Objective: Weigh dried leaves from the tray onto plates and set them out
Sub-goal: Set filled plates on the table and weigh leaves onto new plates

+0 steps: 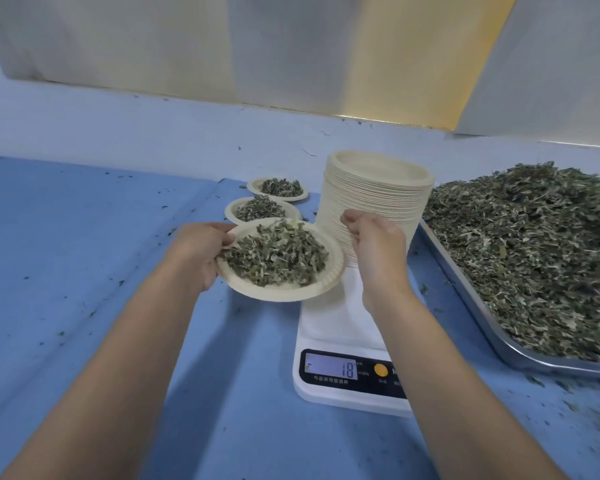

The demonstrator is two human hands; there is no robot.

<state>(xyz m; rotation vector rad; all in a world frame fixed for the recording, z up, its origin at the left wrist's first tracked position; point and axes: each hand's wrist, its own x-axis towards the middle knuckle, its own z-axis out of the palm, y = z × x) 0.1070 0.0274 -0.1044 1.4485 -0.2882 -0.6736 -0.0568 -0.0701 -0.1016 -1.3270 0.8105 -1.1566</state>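
Pale paper plate (281, 294) of dried leaves (277, 256), its rim gripped by the left hand (201, 252) fingers, hangs above the table (83, 237) beside a scale (340, 337) reading 18. The right hand (378, 252) fingers curl loosely, empty, before the plate stack (378, 188). The steel tray (548, 368) holds heaped leaves.

A desk (83, 341) covered with a blue cloth (66, 237) fills the lower part of the view. A long crease (173, 233) runs slantwise across the cloth from the desk's far middle toward its near left. Small dark flecks (94, 311) dot the cloth. Beyond the desk's far edge lies a paler blue-grey band (135, 129); whether it is bare top or wall is unclear. Above that band hang pale, cream-white panels (135, 43), softly lit. Over the desk's far right a warm yellow stripe (402, 53) crosses them, and a plain white slanted panel (561, 71) stands beside it.
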